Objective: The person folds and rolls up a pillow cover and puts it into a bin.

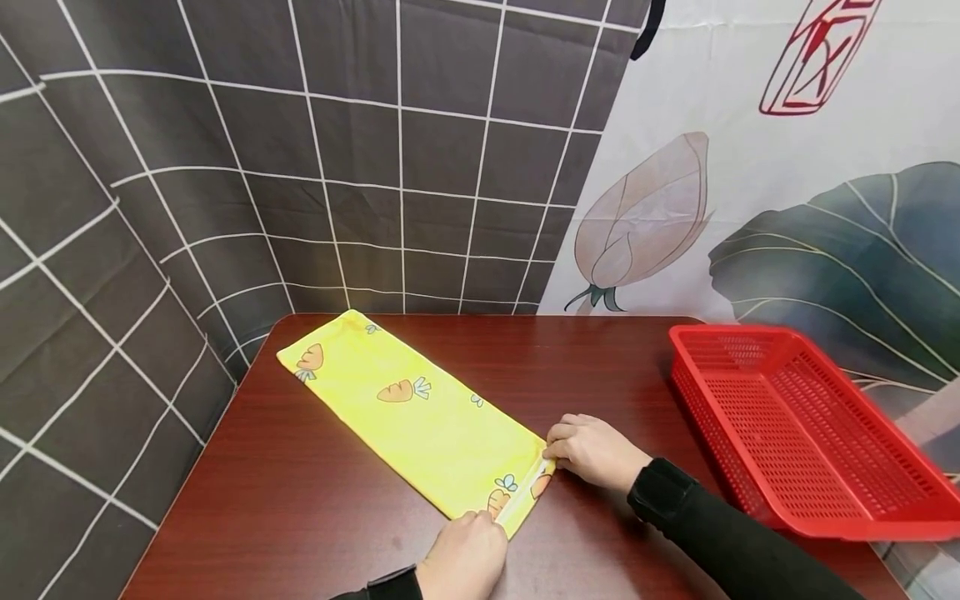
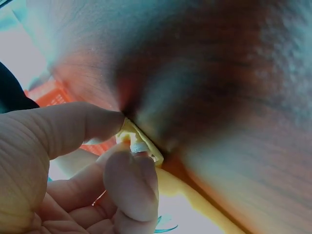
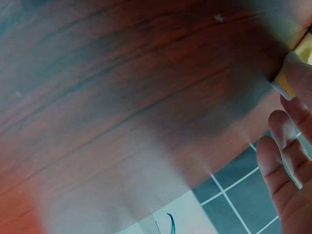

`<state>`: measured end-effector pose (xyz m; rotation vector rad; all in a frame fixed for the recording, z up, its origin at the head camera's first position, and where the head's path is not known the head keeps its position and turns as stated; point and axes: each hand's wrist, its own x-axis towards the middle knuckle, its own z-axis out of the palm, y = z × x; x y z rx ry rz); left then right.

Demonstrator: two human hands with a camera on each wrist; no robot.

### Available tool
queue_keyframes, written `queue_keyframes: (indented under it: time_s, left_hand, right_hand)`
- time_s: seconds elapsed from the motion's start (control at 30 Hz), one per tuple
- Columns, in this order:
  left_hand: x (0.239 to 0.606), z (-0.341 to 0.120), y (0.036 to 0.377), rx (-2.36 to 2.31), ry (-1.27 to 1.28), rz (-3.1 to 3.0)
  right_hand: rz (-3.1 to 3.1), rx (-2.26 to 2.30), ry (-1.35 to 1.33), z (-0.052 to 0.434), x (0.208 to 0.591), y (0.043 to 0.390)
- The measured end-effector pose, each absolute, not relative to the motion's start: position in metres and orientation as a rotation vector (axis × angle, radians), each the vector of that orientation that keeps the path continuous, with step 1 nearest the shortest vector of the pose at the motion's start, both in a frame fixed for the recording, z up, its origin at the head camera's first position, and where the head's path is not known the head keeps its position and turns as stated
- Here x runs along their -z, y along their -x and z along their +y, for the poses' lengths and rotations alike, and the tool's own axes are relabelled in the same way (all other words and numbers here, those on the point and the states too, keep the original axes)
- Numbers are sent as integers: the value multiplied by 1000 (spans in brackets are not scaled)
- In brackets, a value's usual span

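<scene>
A yellow cloth [image 1: 420,408] printed with carrots lies flat and slantwise across the table, folded into a long rectangle. A narrow white strip [image 1: 522,492] runs along its near right end. My left hand [image 1: 467,554] pinches the near corner of that end; in the left wrist view the thumb [image 2: 83,124] and fingers hold the layered edge. At the other corner of the same end, my right hand [image 1: 596,450] grips the cloth. The right wrist view has the thumb against the yellow edge [image 3: 285,83], partly cut off by the frame.
The dark red-brown wooden table [image 1: 315,500] carries a red perforated plastic basket [image 1: 795,433] at the right, beside my right forearm. Behind the table hang a grey checked cloth [image 1: 360,150] and a white curtain [image 1: 675,92] with lotus prints.
</scene>
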<state>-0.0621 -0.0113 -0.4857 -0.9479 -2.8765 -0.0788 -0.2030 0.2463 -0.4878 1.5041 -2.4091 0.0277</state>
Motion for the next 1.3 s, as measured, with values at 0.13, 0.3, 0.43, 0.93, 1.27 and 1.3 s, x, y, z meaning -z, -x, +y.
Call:
queue_keyframes:
  time_s: [0.13, 0.3, 0.43, 0.93, 1.27, 1.3]
  left_hand:
    - [486, -12, 63, 83, 955, -2881]
    - [485, -13, 67, 119, 940, -2893]
    - [488, -14, 68, 176, 878, -2894]
    - [485, -27, 71, 587, 707, -2999]
    - [492, -38, 75, 904, 693, -2944]
    - [492, -38, 74, 906, 690, -2937]
  right_hand:
    - [-2399, -54, -1500, 244, 489, 203]
    - [-2438, -60, -1495, 240, 488, 202]
    - [-2477, -66, -1472, 239, 487, 201]
    - [-2608, 20, -1408, 228, 487, 206]
    - [-2582, 71, -1412, 221, 481, 210]
    - [-2585, 61, -1417, 222, 481, 210]
